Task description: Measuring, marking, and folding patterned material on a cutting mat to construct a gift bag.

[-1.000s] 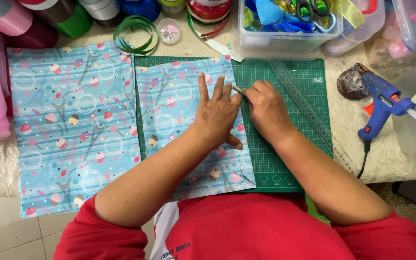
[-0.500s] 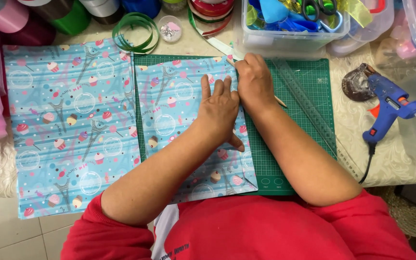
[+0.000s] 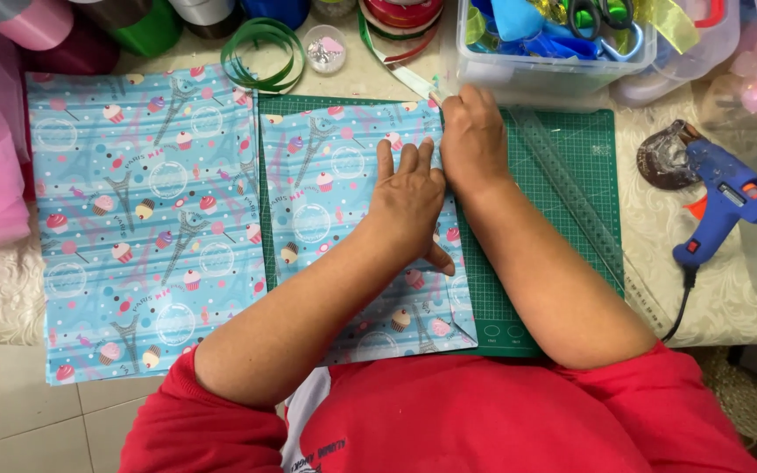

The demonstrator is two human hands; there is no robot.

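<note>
Creasing is in hand: left hand (image 3: 409, 206) lies flat, released, on the folded patterned paper (image 3: 326, 210). Right hand (image 3: 475, 136) is clenched at the paper's top edge, contents hidden; next comes a firm press along that fold.

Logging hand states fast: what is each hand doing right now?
Left hand: open, pressed flat on the patterned paper.
Right hand: closed, at the paper's top right corner; what it grips cannot be told.

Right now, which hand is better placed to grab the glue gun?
Probably the right hand. It sits at the paper's top right edge, on the side of the blue glue gun. The left hand lies flat on the paper, pinning it, farther away.
</note>
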